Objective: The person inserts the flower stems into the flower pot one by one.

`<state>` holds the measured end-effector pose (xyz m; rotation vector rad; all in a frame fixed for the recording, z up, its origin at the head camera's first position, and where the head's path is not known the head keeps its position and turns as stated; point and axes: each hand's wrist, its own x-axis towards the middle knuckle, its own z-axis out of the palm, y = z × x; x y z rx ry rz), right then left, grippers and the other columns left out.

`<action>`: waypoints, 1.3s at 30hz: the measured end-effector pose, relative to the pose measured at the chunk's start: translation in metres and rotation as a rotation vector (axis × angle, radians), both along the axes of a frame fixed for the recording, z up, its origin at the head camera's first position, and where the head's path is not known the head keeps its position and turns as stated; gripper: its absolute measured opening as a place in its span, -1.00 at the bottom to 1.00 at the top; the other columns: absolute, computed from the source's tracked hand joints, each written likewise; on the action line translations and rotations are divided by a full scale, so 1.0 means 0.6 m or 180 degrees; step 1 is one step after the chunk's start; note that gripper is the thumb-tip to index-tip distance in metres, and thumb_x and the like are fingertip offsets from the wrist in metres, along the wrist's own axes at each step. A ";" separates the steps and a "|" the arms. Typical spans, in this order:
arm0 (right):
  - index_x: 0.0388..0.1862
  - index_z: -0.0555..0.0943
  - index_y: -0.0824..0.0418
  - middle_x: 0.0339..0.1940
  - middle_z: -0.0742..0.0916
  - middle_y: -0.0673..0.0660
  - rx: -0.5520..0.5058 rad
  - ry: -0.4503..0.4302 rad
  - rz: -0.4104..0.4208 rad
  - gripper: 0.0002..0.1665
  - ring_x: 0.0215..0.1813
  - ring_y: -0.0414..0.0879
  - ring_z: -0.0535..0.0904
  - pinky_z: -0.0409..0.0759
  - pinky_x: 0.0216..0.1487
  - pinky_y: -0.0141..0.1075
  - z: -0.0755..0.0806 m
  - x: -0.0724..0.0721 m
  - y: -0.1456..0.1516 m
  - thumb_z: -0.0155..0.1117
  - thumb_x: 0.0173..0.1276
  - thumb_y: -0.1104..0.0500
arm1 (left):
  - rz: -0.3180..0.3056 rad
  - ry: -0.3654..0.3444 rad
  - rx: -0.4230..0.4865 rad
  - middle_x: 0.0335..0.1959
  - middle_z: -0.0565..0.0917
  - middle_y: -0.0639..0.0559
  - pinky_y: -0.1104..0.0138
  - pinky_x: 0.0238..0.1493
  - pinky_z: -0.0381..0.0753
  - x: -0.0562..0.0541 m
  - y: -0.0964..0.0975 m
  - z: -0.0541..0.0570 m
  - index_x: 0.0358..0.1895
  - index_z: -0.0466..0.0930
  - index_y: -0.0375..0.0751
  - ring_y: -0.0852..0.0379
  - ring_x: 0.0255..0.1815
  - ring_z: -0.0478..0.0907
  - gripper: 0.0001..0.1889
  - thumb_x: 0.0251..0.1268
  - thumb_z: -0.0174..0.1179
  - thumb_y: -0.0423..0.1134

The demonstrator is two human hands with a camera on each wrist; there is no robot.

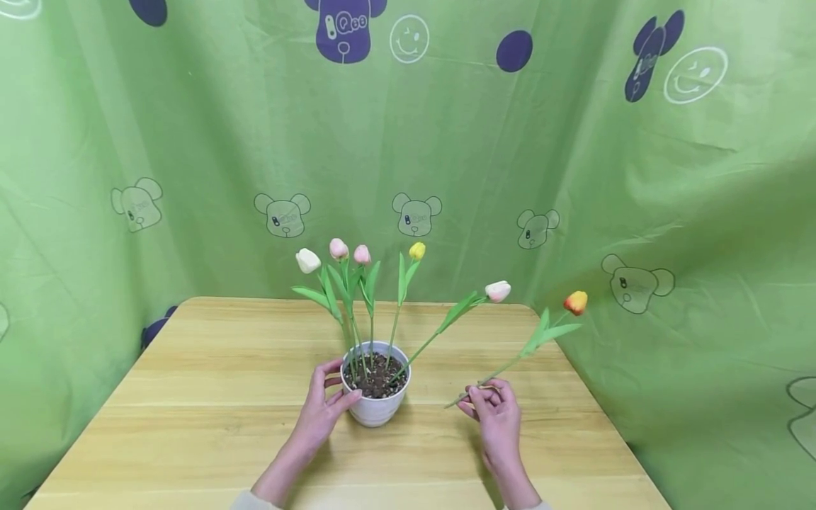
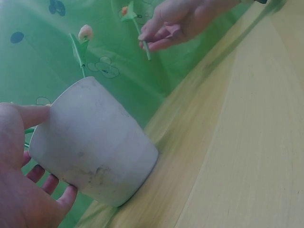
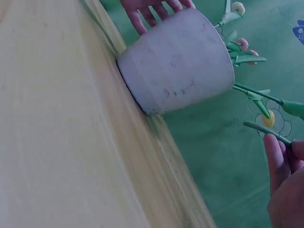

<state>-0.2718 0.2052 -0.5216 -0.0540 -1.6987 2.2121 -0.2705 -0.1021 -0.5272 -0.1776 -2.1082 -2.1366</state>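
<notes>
A white flower pot (image 1: 375,412) filled with dark soil (image 1: 380,382) stands on the table. My left hand (image 1: 321,407) grips its left side, thumb at the front rim and fingers round the back. In the pot stand a white tulip (image 1: 308,261), two pink tulips (image 1: 338,248), a yellow tulip (image 1: 417,251) and a pale pink tulip (image 1: 498,291) that leans far to the right. To the right of the pot, my right hand (image 1: 497,418) pinches the lower stem of an orange-red tulip (image 1: 576,303). Its bare stem end (image 3: 254,126) points toward the pot, apart from it.
The wooden table (image 1: 191,411) has rounded far corners. Behind it and along both sides hangs a green curtain (image 1: 446,142) printed with bear heads and smiley faces.
</notes>
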 end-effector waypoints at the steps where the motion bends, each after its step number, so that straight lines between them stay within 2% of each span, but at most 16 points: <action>1: 0.11 0.35 0.52 -0.31 0.76 0.08 0.0018 0.0027 0.0021 -0.62 -0.25 -0.13 0.77 0.84 -0.06 -0.20 0.001 0.002 -0.004 0.28 0.45 0.42 | 0.0004 -0.0003 0.0004 0.47 0.30 -0.24 -0.08 0.57 0.39 0.000 0.000 0.000 0.48 0.24 -0.16 -0.22 0.41 0.36 -0.22 0.24 0.45 -0.26; 20: 0.06 0.35 0.59 -0.31 0.73 0.09 0.0099 0.0471 0.0349 -0.65 -0.28 -0.13 0.75 0.85 -0.12 -0.18 0.036 0.015 -0.077 0.25 0.39 0.52 | 0.0013 -0.0009 -0.0003 0.48 0.30 -0.22 -0.07 0.56 0.40 -0.001 0.000 -0.004 0.48 0.24 -0.15 -0.21 0.41 0.36 -0.23 0.25 0.43 -0.29; 29: 0.03 0.34 0.65 -0.31 0.71 0.09 0.0132 0.0734 0.0612 -0.65 -0.29 -0.13 0.76 0.85 -0.17 -0.18 0.057 0.003 -0.113 0.23 0.37 0.57 | 0.0027 0.0036 -0.0009 0.47 0.30 -0.23 -0.08 0.55 0.41 -0.001 0.000 -0.003 0.48 0.24 -0.17 -0.22 0.41 0.36 -0.22 0.25 0.44 -0.24; 39: -0.02 0.40 0.64 -0.24 0.65 0.11 0.0426 0.0797 0.0718 -0.70 -0.29 -0.19 0.67 0.86 -0.19 -0.21 0.076 -0.016 -0.152 0.26 0.34 0.57 | -0.0012 0.0066 0.0037 0.48 0.30 -0.26 -0.11 0.56 0.38 0.002 -0.001 0.003 0.48 0.24 -0.19 -0.25 0.42 0.34 -0.24 0.27 0.43 -0.26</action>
